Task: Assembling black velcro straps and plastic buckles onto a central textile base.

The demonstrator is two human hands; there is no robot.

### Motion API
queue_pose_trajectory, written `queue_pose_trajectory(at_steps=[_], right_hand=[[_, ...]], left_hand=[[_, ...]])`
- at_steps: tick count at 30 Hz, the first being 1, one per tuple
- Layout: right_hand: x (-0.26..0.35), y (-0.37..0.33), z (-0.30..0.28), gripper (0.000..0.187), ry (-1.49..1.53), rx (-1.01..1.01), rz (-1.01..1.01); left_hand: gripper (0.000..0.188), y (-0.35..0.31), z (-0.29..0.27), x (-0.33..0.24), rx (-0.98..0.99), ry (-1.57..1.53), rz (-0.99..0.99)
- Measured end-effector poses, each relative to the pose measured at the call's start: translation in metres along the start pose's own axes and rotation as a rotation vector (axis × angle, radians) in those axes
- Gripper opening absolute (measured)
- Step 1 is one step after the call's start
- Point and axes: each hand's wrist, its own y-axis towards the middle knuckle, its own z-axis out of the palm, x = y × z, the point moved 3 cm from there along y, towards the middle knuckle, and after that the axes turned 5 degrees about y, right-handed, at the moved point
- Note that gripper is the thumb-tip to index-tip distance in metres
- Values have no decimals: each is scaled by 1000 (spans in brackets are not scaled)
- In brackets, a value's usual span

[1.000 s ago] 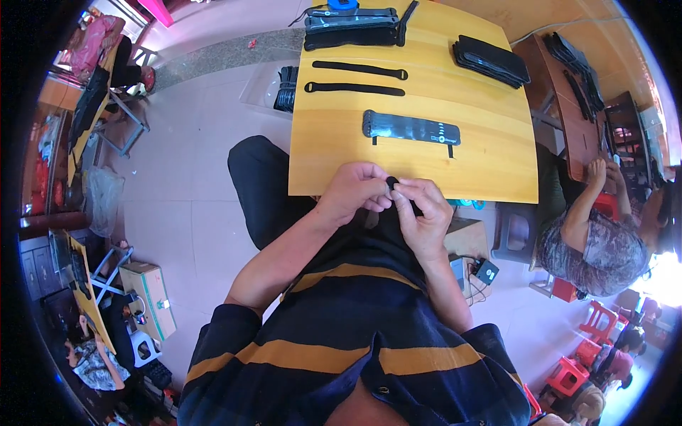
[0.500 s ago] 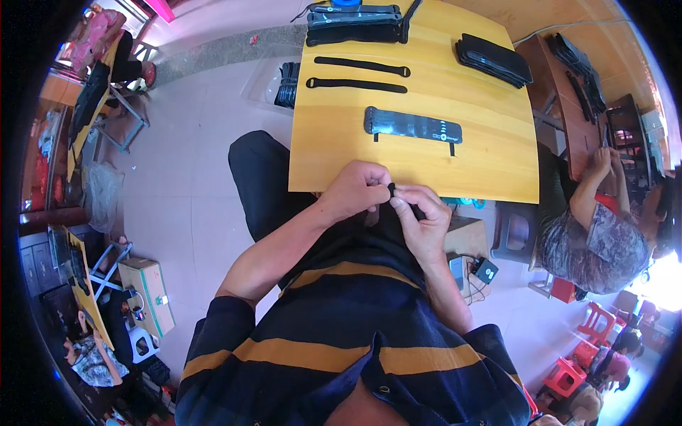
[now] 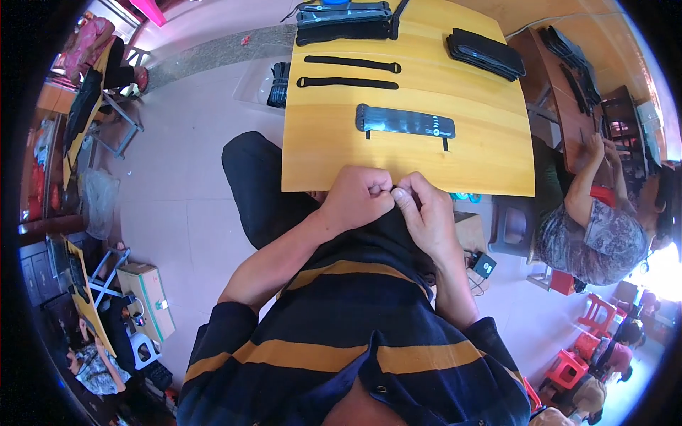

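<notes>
My left hand and my right hand meet just off the near edge of the yellow table, above my lap. Both are closed, fingertips almost touching, on a small piece of black strap; the fingers hide most of it. Beyond them on the table lies a flat, shiny black packet, with two short black tabs sticking out on its near side. Farther off, two black straps with looped ends lie side by side, an upper strap and a lower strap.
The yellow table carries a pile of black packets at the far left and a stack of black packets at the far right. A clear bag of black straps is beside its left edge. A co-worker sits at a brown table on the right.
My fingers have drawn in around the black strap piece, so less of it shows. My left hand has curled more. The view has shifted slightly; the things on the table lie as before.
</notes>
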Motion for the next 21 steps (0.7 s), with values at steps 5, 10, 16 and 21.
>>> queue_pose_trajectory(at_steps=[5, 10, 16, 21], right_hand=[[-6, 0, 3, 10, 7, 60, -105], [-4, -1, 2, 8, -126, 93, -206], [-1, -5, 8, 7, -235, -29, -295], [-11, -7, 13, 7, -217, -96, -274]], left_hand=[[15, -3, 2, 2, -30, 146, 61], [13, -2, -3, 10, 18, 49, 3], [11, -2, -2, 9, 39, 7, -40], [13, -4, 2, 9, 11, 48, -6]])
